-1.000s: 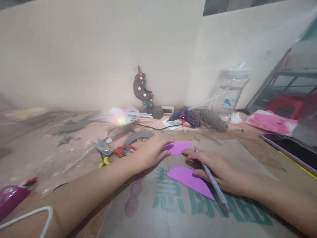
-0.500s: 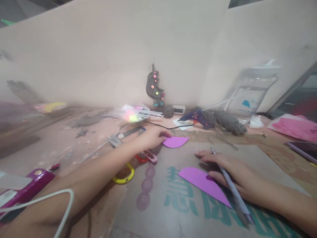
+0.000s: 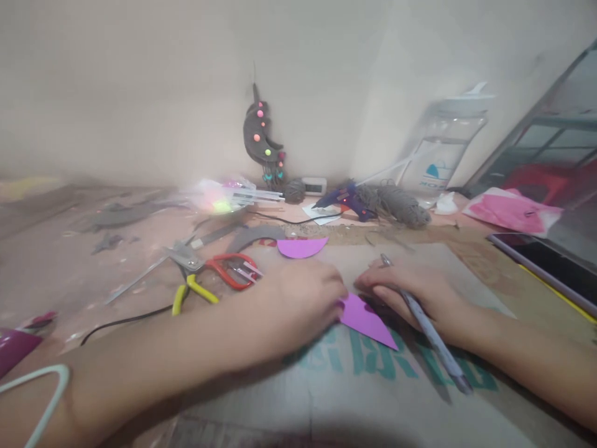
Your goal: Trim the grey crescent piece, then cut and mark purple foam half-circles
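My left hand (image 3: 298,305) lies on the near purple paper shape (image 3: 366,318), fingers curled over its left end and pinching it. My right hand (image 3: 410,292) rests on the same shape's right side and holds a grey pen (image 3: 431,333) between its fingers, tip pointing away from me. Both hands sit on a sheet of cardboard (image 3: 354,392) with green print. A second, smaller purple half-round piece (image 3: 301,247) lies apart at the cardboard's far edge, touched by neither hand.
Red-handled scissors (image 3: 231,270) and yellow-handled pliers (image 3: 191,289) lie to the left. At the back stand a blue glue gun (image 3: 342,200), grey yarn (image 3: 398,208), a clear jar (image 3: 443,165) and a grey moon ornament (image 3: 261,140). A tablet (image 3: 545,267) and pink bag (image 3: 510,211) are right.
My left hand left the small purple piece at the cardboard's far edge and came back onto the near purple shape. My right hand stayed on that shape with the pen.
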A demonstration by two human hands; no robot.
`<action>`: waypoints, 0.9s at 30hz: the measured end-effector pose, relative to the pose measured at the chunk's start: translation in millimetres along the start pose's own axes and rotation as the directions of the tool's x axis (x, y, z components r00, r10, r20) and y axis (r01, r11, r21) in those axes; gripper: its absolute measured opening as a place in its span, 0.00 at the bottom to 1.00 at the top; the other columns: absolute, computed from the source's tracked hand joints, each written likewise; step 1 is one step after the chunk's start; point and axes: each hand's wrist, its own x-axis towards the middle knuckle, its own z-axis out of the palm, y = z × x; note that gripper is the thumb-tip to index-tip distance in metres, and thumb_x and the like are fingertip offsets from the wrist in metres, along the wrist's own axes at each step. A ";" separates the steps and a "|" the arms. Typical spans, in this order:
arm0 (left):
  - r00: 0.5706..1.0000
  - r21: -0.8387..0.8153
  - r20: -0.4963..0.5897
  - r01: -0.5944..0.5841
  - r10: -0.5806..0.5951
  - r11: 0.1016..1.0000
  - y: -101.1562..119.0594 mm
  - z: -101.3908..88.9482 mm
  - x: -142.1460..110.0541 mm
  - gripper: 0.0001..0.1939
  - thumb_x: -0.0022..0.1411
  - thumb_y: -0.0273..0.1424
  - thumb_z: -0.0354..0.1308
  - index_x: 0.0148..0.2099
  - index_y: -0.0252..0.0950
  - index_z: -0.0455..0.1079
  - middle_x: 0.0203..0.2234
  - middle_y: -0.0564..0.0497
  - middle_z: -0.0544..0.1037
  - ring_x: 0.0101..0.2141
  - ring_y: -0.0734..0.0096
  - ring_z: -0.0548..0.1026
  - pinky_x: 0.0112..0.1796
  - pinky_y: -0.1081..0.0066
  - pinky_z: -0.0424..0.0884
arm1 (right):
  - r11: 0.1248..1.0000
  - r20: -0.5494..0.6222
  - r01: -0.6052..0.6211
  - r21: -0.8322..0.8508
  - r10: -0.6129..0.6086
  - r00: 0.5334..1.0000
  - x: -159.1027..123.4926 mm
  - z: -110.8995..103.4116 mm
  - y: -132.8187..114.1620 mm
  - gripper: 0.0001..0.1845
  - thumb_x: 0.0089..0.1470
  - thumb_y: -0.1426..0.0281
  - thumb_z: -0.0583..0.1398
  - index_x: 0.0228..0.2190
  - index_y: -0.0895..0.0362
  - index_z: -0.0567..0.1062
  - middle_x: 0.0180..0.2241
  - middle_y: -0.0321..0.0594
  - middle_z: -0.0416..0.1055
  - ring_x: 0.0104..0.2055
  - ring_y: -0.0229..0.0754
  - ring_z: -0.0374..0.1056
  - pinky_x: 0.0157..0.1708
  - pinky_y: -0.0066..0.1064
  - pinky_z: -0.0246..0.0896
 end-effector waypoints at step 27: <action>0.986 -0.147 -0.045 0.151 -0.159 0.978 -13.3 34.9 4.7 0.11 0.73 0.31 0.50 0.50 0.37 0.73 0.44 0.46 0.76 0.46 0.63 0.73 0.48 0.61 0.71 | 0.856 0.003 -0.414 0.308 0.435 0.901 -0.7 -7.5 -19.2 0.13 0.65 0.58 0.54 0.37 0.53 0.71 0.35 0.41 0.77 0.35 0.43 0.75 0.34 0.34 0.71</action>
